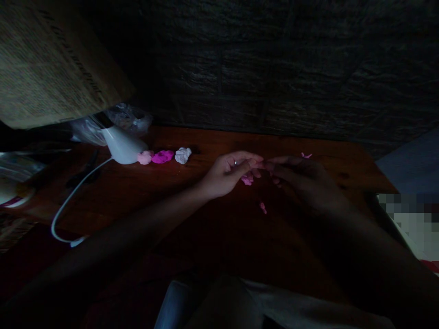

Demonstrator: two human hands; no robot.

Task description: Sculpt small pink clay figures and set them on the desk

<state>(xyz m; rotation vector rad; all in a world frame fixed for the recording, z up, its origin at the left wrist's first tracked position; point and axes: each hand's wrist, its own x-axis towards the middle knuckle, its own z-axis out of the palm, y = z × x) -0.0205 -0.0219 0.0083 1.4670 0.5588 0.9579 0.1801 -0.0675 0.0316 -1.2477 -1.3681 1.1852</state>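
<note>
left hand and right hand met near a pink lump, fingers pinched, any held piece indiscernible; hand-shaping appeared underway, the next move calling for light pressure.

Desk had open surface between white lump and hands, passable. Lamp base with pink lumps beside it blocked left side; dark wall closed off far edge. Small pink piece lay on near side.
</note>
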